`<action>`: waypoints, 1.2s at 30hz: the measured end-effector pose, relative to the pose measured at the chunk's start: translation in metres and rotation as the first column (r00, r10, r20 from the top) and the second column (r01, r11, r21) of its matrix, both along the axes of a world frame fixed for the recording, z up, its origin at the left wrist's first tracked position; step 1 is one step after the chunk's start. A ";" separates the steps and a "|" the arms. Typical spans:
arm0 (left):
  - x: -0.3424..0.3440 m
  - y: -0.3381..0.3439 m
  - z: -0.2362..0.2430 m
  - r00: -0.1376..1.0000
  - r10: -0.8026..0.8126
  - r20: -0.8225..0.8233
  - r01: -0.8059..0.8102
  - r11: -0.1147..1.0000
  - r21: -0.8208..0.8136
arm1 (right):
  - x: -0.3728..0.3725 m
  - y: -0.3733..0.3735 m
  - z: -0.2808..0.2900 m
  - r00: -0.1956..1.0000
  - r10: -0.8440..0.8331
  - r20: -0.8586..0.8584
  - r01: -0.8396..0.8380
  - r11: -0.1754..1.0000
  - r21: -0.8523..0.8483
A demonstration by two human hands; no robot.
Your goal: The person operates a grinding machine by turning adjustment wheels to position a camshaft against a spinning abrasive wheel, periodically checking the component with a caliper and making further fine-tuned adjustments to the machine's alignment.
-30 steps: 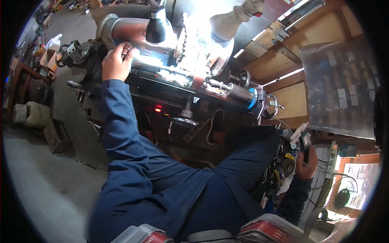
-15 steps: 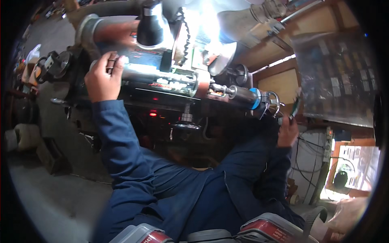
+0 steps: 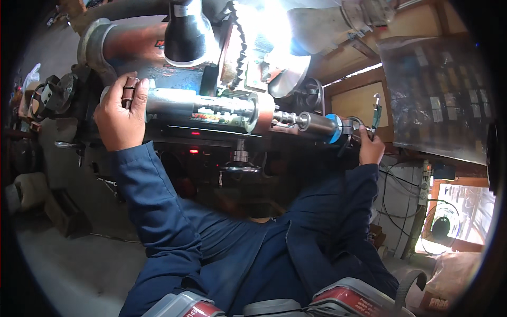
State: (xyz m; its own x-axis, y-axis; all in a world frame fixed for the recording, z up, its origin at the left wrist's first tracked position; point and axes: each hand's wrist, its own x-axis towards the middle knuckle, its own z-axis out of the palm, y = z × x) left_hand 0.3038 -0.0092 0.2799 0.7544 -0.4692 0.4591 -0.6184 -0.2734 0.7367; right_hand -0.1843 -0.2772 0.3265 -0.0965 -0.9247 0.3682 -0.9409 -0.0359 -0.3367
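Observation:
A long shaft-like metal workpiece, with stepped sections like a crankshaft, lies across the machine in front of me. My left hand is closed around the left end of the bright metal cylinder. A small red-brown cylindrical piece shows between its thumb and fingers. At the other end, my right hand is at the metal fitting beyond the blue ring, fingers bent. A slim tool with green on it and a metal tip sticks up from that hand; its lower end is hidden.
A black lamp hangs over the cylinder, close to my left hand. Behind the workpiece are an orange-brown machine body and a jagged strip. A handwheel juts out below. Plastic sheeting hangs at right.
My right hand has moved up and inward to the fitting, with the green tool now more upright. My left hand has shifted slightly left and down in the picture, as the whole view shifted.

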 end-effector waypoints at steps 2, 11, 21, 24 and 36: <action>0.000 -0.002 -0.001 0.999 -0.013 0.039 0.020 0.986 -0.166 | 0.002 -0.004 0.003 0.994 0.020 -0.105 -0.025 0.999 -0.037; 0.003 -0.003 -0.003 0.996 0.037 0.077 -0.026 0.990 -0.138 | -0.002 0.001 -0.005 0.998 0.015 0.066 -0.016 1.000 0.025; 0.001 0.002 -0.002 0.994 0.085 0.063 -0.081 0.995 -0.065 | 0.065 0.089 0.020 0.734 0.305 0.606 -0.311 0.945 -0.099; 0.000 0.004 -0.003 0.994 0.096 0.056 -0.092 0.994 -0.064 | 0.096 0.136 0.035 0.727 0.486 0.485 -0.578 0.814 0.052; 0.000 0.010 -0.003 0.981 0.104 0.166 -0.094 0.993 -0.067 | 0.180 0.215 -0.009 0.187 -0.221 0.957 -0.932 0.269 0.244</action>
